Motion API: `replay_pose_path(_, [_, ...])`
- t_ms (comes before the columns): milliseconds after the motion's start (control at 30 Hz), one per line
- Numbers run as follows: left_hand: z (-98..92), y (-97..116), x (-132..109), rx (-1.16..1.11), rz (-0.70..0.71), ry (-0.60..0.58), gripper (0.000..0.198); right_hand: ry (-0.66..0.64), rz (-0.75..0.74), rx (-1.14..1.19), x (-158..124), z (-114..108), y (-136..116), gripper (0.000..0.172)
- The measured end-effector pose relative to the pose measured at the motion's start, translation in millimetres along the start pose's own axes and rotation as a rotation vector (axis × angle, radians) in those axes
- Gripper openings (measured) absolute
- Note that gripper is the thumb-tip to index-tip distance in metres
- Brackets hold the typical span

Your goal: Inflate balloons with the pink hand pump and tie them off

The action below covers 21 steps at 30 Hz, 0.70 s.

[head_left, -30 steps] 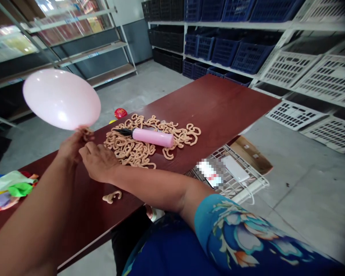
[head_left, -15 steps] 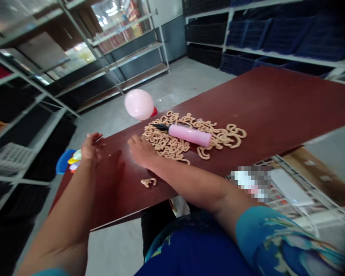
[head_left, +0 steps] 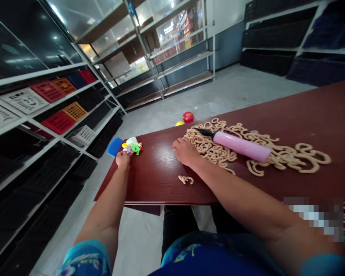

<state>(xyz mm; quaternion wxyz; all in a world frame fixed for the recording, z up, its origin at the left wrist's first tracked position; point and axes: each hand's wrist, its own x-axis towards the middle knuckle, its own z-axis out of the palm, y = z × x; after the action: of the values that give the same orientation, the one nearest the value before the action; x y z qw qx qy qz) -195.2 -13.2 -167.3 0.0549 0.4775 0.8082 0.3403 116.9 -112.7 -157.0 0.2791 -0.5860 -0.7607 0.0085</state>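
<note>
Around: a pink plastic cylinder pump lies on a heap of beige curled plastic clips; one stray beige clip lies on the dark red tabletop.
Left hand: touches the pile of limp coloured balloons at the corner; I cannot tell its grip.
Right hand: released, palm down, fingertips at the heap.

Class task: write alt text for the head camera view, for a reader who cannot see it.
A person's left hand is at a heap of limp coloured balloons on the corner of a dark red table. The right hand rests beside a pile of tan curled pieces with a pink pump on top.
</note>
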Motion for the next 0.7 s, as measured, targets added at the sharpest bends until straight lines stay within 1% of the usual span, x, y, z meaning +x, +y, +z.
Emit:
replay_pose_path(67, [3.9, -1, -7, 0.049, -0.001, 0.020, 0.033, 0.002, -0.017, 0.004, -1, 0, -1, 0.017])
replay_pose_path(100, [5.8, 0, -10, 0.060, 0.007, 0.010, 0.035, 0.004, -0.027, 0.008, -1, 0, -1, 0.018])
replay_pose_path(200, [9.1, 8, -19, 0.061, 0.049, -0.074, 0.043, 0.011, -0.085, 0.014, -3, 1, -4, 0.018])
replay_pose_path(267, [8.0, 14, -24, 0.064, 0.068, -0.139, 0.045, 0.004, -0.136, 0.003, -4, 0, -8, 0.018])
replay_pose_path(333, [4.3, 18, -29, 0.055, 0.065, -0.163, 0.040, -0.003, -0.182, -0.006, -4, -4, -14, 0.019])
replay_pose_path(433, [-2.4, 23, -38, -0.010, 0.040, -0.133, 0.027, 0.004, -0.203, 0.047, -1, -15, -23, 0.018])
replay_pose_path(500, [-5.5, 29, -50, -0.188, -0.021, -0.157, 0.023, 0.003, -0.160, 0.157, 3, -23, -29, 0.017])
replay_pose_path(567, [-7.4, 40, -69, -0.418, -0.097, -0.238, 0.021, -0.035, -0.072, 0.305, 5, -27, -33, 0.015])
replay_pose_path(633, [-9.5, 54, -97, -0.642, -0.156, -0.374, 0.020, -0.103, 0.035, 0.445, 2, -27, -37, 0.015])
replay_pose_path(667, [-10.9, 61, -113, -0.793, -0.189, -0.492, 0.020, -0.123, 0.095, 0.500, -1, -25, -38, 0.016])
replay_pose_path(700, [-12.6, 68, -130, -0.935, -0.232, -0.612, 0.024, -0.127, 0.154, 0.546, -7, -23, -39, 0.018])
